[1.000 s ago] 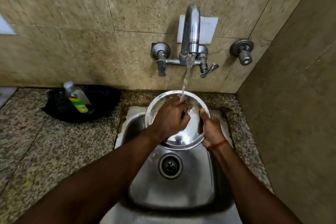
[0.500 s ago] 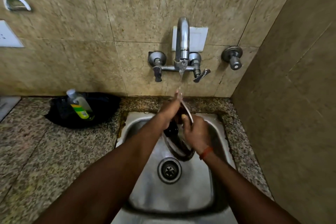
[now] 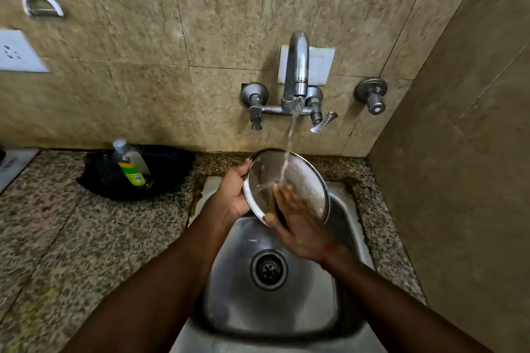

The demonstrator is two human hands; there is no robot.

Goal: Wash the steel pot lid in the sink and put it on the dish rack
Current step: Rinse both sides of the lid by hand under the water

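Left hand [image 3: 233, 195] grips steel lid [image 3: 298, 178] by its rim, tilted over sink [image 3: 269, 304] — right hand [image 3: 298, 226] flat, fingers spread on lid under tap [image 3: 296, 71] water, holding nothing.

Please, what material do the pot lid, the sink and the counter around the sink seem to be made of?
Pot lid: apparently polished steel; silvery and shiny under the water.
Sink: likely stainless steel with a duller, brushed look; grey with soft reflections.
Counter: probably speckled granite or similar stone; mottled grey, pink and black grains.
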